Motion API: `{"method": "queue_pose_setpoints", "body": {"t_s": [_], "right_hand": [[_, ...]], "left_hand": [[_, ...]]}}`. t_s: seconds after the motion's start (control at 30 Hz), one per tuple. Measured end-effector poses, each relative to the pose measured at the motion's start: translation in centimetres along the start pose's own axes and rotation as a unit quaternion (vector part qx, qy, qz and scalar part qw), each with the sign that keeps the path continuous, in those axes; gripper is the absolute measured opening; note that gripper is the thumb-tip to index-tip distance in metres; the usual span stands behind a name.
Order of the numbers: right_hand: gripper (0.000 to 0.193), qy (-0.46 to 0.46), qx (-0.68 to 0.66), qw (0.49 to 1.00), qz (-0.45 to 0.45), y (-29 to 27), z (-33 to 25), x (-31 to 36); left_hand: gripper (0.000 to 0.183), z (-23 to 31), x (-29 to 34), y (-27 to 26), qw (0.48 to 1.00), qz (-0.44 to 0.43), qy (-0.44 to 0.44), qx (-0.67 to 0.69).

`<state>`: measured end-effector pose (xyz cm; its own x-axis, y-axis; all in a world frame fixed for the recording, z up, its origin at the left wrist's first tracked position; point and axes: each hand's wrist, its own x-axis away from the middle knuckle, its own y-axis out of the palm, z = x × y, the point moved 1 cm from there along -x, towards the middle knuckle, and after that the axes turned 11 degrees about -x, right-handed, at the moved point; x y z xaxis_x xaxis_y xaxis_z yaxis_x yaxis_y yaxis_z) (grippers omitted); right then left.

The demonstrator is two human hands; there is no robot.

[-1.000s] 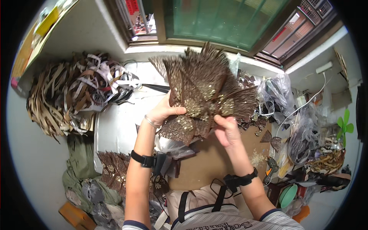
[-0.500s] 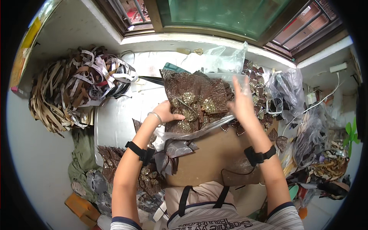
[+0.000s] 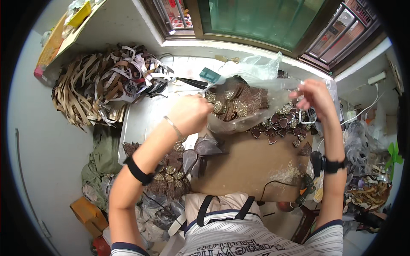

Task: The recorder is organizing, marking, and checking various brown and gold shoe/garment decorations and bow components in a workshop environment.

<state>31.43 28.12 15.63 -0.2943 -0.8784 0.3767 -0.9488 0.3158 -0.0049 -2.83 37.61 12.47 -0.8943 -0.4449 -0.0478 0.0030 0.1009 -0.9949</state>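
Note:
A clear plastic bag is stretched between my hands above the table. Brown patterned fabric bows with gold sequins lie bunched inside it. My left hand, with a bangle at the wrist, is closed in a fist on the bag's left edge. At the opposite end, my right hand pinches the bag's edge, its other fingers loosely bent. Beaded dark brown petal-shaped pieces are spread on the table below the bag. Grey and brown bow pieces sit nearer to me, by my left forearm.
A large heap of brown and white ribbon strips fills the back left. More sequined brown bows lie at the front left. An orange-black glue gun with a cord rests at the table's front right edge. A window stands behind.
The bows, held against the bag before, now sit deeper inside it. My left hand has closed on the bag's edge; my right hand has moved right, pulling the bag wide.

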Motion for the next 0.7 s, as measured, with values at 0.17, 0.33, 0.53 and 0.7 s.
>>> {"method": "queue_pose_setpoints", "body": {"t_s": [0.17, 0.33, 0.53, 0.7], "right_hand": [[0.018, -0.084, 0.062, 0.994, 0.031, 2.3, -0.2, 15.9], [0.021, -0.057, 0.054, 0.995, 0.054, -0.4, 0.3, 26.2], [0.013, 0.124, 0.068, 0.989, 0.042, -0.4, 10.0, 28.2], [0.013, 0.123, 0.131, 0.984, 0.004, -0.3, 14.4, 29.9]], "left_hand": [[0.015, 8.8, 1.7, -4.8, 0.970, 0.226, -0.009, 0.085], [0.011, 15.7, 4.8, -7.9, 0.917, 0.325, -0.018, 0.231], [0.011, 22.3, 8.2, 0.4, 0.957, 0.103, 0.055, 0.264], [0.010, 26.9, 10.7, 1.5, 0.959, 0.076, 0.064, 0.267]]}}
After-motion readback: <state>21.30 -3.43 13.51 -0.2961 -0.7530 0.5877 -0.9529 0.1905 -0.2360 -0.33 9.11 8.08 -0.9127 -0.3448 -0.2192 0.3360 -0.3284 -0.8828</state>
